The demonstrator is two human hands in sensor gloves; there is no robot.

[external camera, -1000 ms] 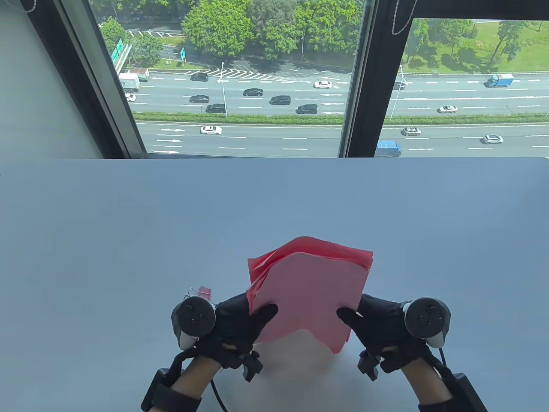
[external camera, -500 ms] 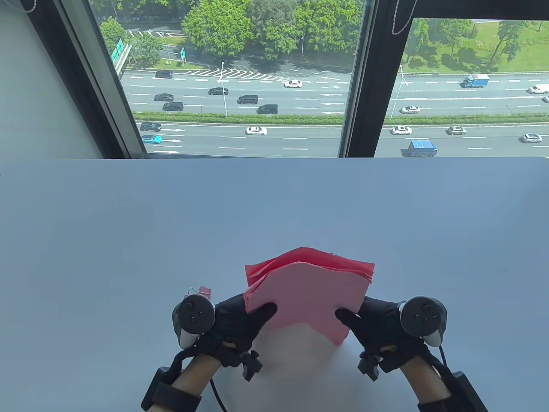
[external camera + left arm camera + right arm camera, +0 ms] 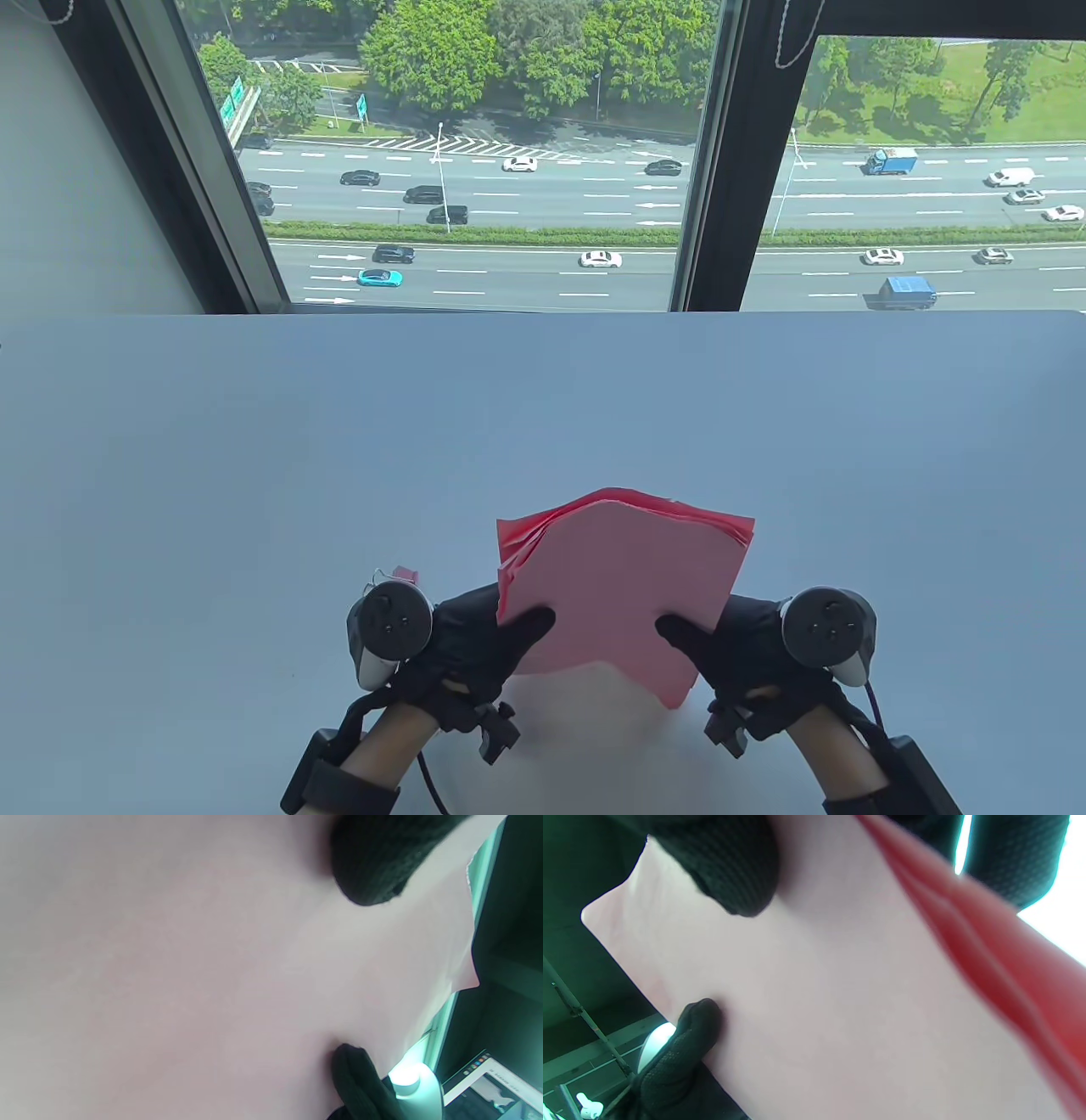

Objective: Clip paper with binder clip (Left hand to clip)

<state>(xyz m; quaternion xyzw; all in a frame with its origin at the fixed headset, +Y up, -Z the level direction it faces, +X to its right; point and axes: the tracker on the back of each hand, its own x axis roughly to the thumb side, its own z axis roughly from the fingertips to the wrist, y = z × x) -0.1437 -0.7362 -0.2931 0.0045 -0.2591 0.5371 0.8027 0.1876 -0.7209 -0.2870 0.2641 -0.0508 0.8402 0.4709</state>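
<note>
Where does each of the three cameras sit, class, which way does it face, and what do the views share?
Table view: above the person, looking down the table toward the window; shows left hand, right hand, both forearms, the paper and the clip.
Left wrist view: at the left wrist, pressed close to the paper; two gloved fingertips.
Right wrist view: at the right wrist, looking up along the paper; gloved fingertips.
Shared: all three show the paper, held by both hands.

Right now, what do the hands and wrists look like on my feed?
Both the left hand and right hand wear black knit gloves. A grey rounded tracker with small dark buttons sits on each hand's back. Black wrist straps and thin dark cables trail along the bare forearms.
</note>
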